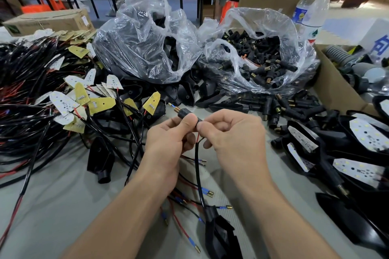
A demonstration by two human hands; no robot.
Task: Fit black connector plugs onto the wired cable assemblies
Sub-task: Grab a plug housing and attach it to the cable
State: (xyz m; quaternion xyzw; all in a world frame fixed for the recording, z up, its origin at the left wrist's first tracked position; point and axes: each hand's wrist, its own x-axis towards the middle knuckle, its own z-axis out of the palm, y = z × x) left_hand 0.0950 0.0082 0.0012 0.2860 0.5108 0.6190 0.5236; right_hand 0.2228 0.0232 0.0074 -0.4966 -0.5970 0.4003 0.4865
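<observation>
My left hand (168, 139) pinches a black connector plug (185, 113) with a brass threaded tip, held above the table centre. A thin blue-sleeved wire end sticks out of the tip. My right hand (231, 132) pinches the plug's rear end, where red and black wires enter it. From there a black cable (197, 174) hangs down to a black housing (219, 233) lying on the table near me.
A clear bag of black plugs (263, 57) sits behind, with loose plugs (280, 107) spilled in front of it. Another bag of black housings (143, 48) stands at centre back. Wired boards (42, 101) pile at the left, finished housings (347, 149) at the right. Water bottles (313, 10) stand beside a cardboard box (336, 90).
</observation>
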